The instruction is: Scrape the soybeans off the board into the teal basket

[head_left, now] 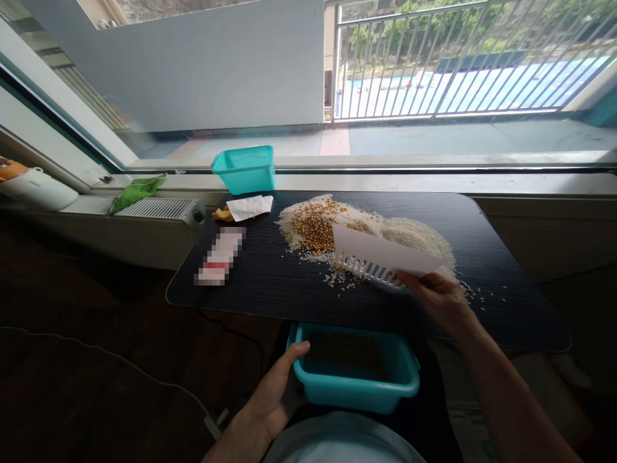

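My right hand (442, 297) grips the near right end of a white plastic slotted basket (385, 252), tilted over the table. Its slotted side faces me and its far end reaches the grain pile. White rice (417, 235) lies in a long heap behind and around it, with yellow soybeans (312, 226) on the heap's left part. My left hand (272, 392) holds the left rim of a teal plastic tub (357, 389) at my lap, thumb over the edge. Small dark green beans (344, 350) cover much of the tub's bottom.
The heap is on a black table (270, 276) by the window, with loose grains near its edges. A second teal tub (245, 170), a white paper (250, 208) and a blurred pink-white item (220, 257) are at the left. A radiator (159, 215) stands beyond them.
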`<control>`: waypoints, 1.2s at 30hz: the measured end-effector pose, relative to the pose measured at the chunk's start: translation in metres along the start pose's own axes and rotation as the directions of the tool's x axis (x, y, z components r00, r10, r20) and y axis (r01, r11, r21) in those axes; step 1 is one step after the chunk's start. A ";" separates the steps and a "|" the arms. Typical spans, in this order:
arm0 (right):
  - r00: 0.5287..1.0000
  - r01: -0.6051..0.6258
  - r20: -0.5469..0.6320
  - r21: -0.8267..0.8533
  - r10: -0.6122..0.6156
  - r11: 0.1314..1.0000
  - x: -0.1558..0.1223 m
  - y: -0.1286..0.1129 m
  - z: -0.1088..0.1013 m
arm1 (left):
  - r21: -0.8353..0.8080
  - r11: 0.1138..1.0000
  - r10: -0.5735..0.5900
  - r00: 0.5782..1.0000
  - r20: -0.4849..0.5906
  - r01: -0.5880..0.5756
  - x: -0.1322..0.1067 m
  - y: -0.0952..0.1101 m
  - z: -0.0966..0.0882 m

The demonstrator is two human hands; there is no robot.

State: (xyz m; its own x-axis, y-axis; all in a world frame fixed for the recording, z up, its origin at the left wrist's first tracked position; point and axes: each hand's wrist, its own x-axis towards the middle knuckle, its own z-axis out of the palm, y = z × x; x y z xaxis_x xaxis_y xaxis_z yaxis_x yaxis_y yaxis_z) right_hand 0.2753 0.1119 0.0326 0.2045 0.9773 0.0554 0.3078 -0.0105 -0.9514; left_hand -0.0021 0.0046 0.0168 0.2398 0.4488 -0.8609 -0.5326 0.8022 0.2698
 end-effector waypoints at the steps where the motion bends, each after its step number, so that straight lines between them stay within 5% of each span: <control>1: 1.000 -0.002 0.005 0.001 0.002 1.000 -0.001 -0.001 0.000 | -0.004 1.000 -0.005 1.000 -0.001 0.005 0.000 0.000 0.000; 36: 0.997 -0.053 0.058 0.029 0.051 0.998 -0.020 -0.006 -0.003 | 0.027 1.000 0.002 1.000 -0.021 -0.001 -0.002 -0.002 0.007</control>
State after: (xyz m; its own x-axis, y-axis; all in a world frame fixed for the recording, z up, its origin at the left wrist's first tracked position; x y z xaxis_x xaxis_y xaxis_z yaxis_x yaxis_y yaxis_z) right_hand 0.2719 0.0921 0.0385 0.1654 0.9862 -0.0112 0.2698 -0.0562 -0.9613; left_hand 0.0045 0.0049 0.0213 0.2219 0.4417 -0.8693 -0.5110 0.8120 0.2821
